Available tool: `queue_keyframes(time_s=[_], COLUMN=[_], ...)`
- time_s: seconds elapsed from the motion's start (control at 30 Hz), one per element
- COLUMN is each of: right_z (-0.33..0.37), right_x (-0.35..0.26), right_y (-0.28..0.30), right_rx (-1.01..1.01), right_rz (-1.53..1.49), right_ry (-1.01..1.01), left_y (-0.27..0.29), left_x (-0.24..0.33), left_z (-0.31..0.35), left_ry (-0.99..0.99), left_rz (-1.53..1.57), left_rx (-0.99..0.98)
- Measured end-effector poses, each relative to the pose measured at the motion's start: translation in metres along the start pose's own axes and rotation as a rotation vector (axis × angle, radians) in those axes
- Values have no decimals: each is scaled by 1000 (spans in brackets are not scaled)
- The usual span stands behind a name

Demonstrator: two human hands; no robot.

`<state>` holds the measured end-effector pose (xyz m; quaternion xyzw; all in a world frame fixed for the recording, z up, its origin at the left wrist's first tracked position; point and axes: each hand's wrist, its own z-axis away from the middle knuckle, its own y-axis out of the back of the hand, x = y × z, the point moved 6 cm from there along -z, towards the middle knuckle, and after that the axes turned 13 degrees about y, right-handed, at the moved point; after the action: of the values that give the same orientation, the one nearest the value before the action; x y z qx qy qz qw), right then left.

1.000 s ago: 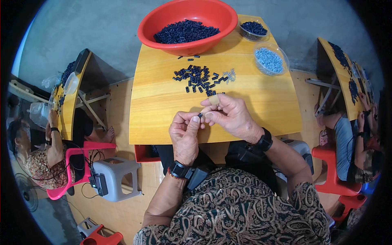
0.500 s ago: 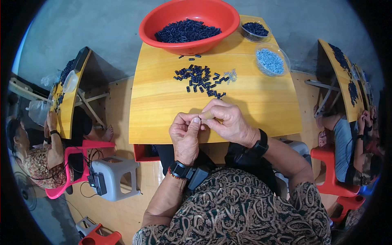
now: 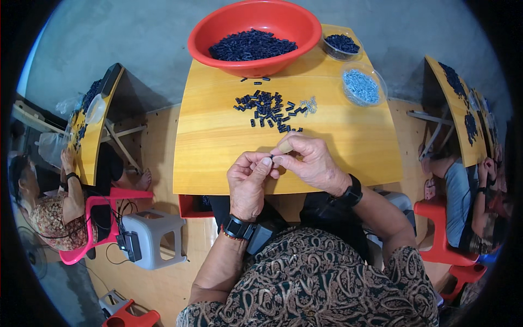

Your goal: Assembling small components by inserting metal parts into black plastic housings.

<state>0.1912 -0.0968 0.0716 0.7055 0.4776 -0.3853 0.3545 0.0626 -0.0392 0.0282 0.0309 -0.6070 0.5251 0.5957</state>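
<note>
One small black piece (image 3: 271,158) sits pinched between the fingertips of the left hand (image 3: 248,182) and the right hand (image 3: 310,163), both closed on it just above the near edge of the wooden counter (image 3: 218,147). Beyond lies one loose pile of black pieces (image 3: 267,108), too many to count. Farther back stand three containers: one red basin (image 3: 256,32) and two small clear bowls, one of black pieces (image 3: 340,44), one of pale blue bits (image 3: 361,86).
</note>
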Motion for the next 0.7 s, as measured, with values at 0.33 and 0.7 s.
queue_keyframes(time_s=[0.33,0.7], right_z=[-8,-64], right_x=[-19,18], right_y=[-2,24], right_rx=[-163,-144], right_rz=[234,637], right_ry=[229,138], left_y=[4,10], left_x=[-5,-6], left_z=[-4,-8], left_ry=[156,12], left_rz=[80,166], left_rx=[-101,-51])
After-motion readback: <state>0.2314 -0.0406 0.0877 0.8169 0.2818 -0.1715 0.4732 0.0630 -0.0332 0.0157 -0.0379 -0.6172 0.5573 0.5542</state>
